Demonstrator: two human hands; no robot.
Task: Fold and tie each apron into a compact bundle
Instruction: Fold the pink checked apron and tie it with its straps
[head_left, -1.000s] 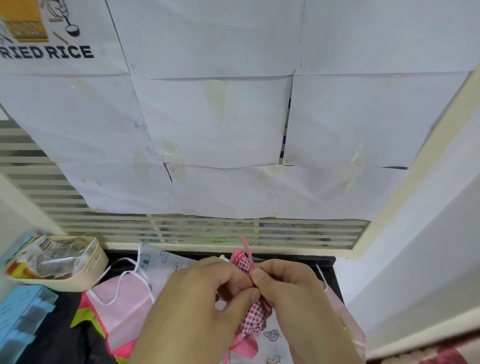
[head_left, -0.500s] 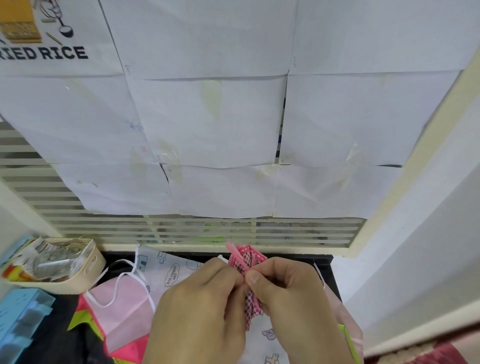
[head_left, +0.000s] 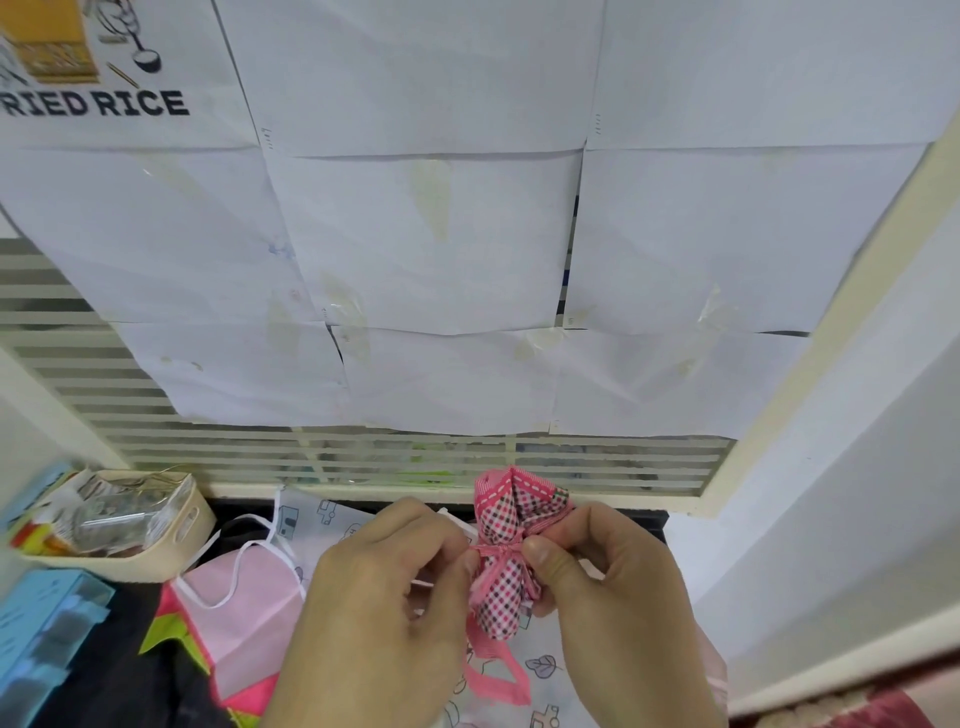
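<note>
bundle: pink checked apron (head_left: 506, 564), rolled up, held upright between both hands around 6 o'clock
tie: pink strap (head_left: 497, 548) cinched round the middle
left hand (head_left: 384, 592): strap end pinched at 9 o'clock
right hand (head_left: 613, 582): other end pinched at 3 o'clock

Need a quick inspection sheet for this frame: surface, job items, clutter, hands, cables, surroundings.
Surface: dark tabletop, mostly covered by cloth.
Job's things: pink checked apron bundle held upright, cinched at the middle by its pink tie; a loop of tie hangs below. Pale pink apron with white straps and printed white apron lie flat beneath.
Clutter: cream basket with foil packets at left; blue box in front of it.
Grippers: left hand and right hand each pinch the tie at the knot.
Cables: nothing seen.
Surroundings: slatted window covered with taped white paper sheets; "FRIED RICE" poster, partly cropped, top left.
</note>
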